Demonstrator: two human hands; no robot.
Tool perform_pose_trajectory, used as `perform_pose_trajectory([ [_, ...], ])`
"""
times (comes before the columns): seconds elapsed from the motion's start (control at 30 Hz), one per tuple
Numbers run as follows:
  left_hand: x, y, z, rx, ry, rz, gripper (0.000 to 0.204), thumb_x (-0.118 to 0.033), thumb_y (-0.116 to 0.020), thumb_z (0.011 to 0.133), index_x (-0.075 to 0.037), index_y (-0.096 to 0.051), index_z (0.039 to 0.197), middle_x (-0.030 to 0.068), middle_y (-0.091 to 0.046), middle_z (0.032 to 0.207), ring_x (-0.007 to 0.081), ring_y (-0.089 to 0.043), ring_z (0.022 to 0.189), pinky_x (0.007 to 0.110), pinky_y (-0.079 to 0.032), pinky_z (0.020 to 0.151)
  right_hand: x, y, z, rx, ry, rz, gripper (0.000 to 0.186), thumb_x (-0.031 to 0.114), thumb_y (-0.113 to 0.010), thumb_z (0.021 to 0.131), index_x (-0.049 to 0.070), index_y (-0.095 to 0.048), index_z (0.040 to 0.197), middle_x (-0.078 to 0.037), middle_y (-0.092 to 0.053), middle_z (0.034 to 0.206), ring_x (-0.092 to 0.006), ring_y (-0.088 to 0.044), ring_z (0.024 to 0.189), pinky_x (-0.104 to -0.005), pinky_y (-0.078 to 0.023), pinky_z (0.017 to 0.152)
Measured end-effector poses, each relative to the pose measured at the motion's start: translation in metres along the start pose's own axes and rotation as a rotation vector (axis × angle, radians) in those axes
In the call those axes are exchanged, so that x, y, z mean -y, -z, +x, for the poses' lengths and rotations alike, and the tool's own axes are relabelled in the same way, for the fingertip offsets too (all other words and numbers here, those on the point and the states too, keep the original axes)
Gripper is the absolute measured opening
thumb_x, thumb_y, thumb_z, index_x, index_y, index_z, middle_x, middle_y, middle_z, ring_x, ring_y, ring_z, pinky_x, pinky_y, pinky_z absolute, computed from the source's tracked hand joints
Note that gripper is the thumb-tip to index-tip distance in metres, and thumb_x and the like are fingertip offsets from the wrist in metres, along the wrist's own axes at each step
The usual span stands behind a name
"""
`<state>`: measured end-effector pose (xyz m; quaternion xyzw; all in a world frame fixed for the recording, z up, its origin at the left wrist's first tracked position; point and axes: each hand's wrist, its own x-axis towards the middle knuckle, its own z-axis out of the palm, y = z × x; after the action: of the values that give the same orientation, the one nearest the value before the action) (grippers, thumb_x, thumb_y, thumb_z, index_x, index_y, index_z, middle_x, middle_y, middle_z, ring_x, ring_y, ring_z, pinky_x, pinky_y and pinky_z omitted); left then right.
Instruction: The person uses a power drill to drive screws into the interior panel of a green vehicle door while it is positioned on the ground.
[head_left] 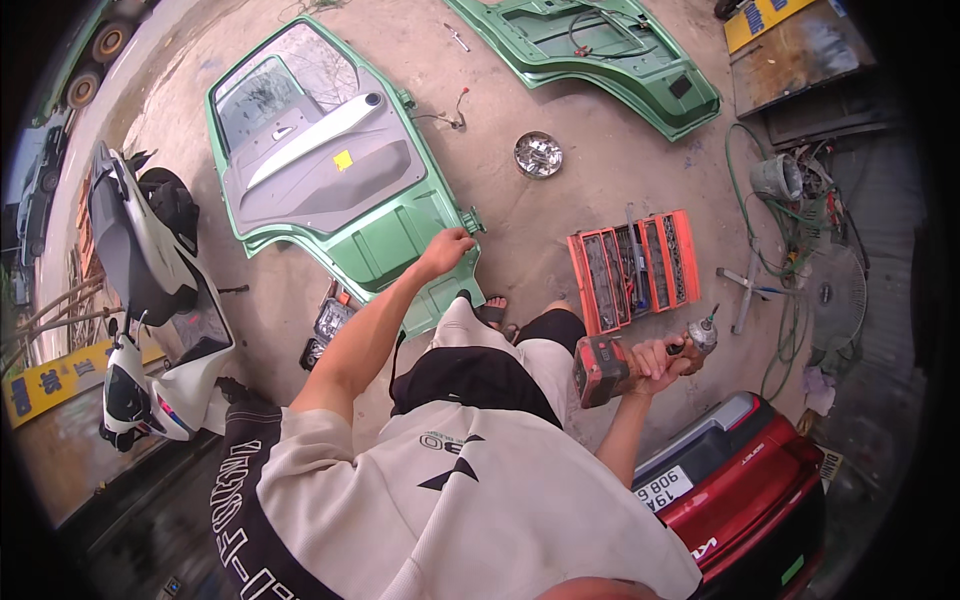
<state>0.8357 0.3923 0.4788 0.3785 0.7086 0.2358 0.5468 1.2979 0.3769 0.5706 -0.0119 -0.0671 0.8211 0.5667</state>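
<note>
My right hand (655, 364) is wrapped round a cordless drill (601, 371), with its red and black battery toward my body and a bit sticking out of the grey head. A green vehicle door (385, 252) with a grey inner trim panel and a window lies flat on the ground in front of me. At its near right edge, close to a hinge (472, 221), my left hand (446, 253) has its fingers curled closed over the green metal. Whatever those fingers may pinch is hidden. The trim panel carries a yellow sticker (343, 161).
An orange toolbox (635, 270) stands unfolded to the right, tools inside. Beyond are a round metal dish (539, 155) of small parts and a second green door (600, 60). A white scooter (165, 300) is left; a red car (740, 480) and a fan (836, 300) are right.
</note>
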Motion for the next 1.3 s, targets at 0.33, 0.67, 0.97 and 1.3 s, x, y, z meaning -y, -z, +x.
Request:
perform_pose_trajectory([
  [0.33,0.080,0.052,0.062,-0.815,0.398,-0.539,0.037,-0.037,-0.059,0.100,-0.005,-0.061,0.081,-0.0006,-0.048,0.063,0.0127,-0.042,0.051,0.033,-0.033,0.047,-0.011,0.043,0.335,0.130,-0.632,0.069,0.047,0.043,-0.075,0.093,0.013,-0.066,0.129,0.002,-0.047,0.064,-0.0099,-0.051,0.055,-0.0267,-0.046,0.059],
  [0.67,0.120,-0.082,0.104,-1.027,0.782,-1.350,0.024,-0.024,-0.069,0.097,-0.007,-0.063,0.081,0.0003,-0.054,0.067,0.0138,-0.048,0.052,0.031,-0.038,0.047,-0.122,0.032,0.564,-0.092,-1.159,-0.069,0.050,0.049,-0.069,0.096,0.011,-0.062,0.128,0.001,-0.045,0.067,-0.0113,-0.047,0.055,-0.0276,-0.041,0.060],
  [0.97,0.103,0.099,0.278,-0.984,0.705,-0.853,0.018,-0.010,-0.082,0.082,-0.001,-0.072,0.094,0.0035,-0.071,0.082,0.0140,-0.064,0.075,0.033,-0.053,0.072,-0.317,0.142,0.673,-0.191,-1.447,-0.234,0.052,0.052,-0.064,0.098,0.012,-0.059,0.130,-0.001,-0.047,0.070,-0.0150,-0.048,0.060,-0.0315,-0.041,0.062],
  [1.3,0.294,0.299,0.461,-1.019,0.583,-0.806,0.023,-0.015,-0.081,0.084,-0.002,-0.077,0.102,0.0094,-0.074,0.082,0.0189,-0.069,0.078,0.034,-0.054,0.073,-0.526,0.309,0.661,-0.336,-1.662,-0.132,0.054,0.053,-0.065,0.097,0.008,-0.056,0.126,0.000,-0.048,0.070,-0.0150,-0.051,0.058,-0.0338,-0.046,0.064],
])
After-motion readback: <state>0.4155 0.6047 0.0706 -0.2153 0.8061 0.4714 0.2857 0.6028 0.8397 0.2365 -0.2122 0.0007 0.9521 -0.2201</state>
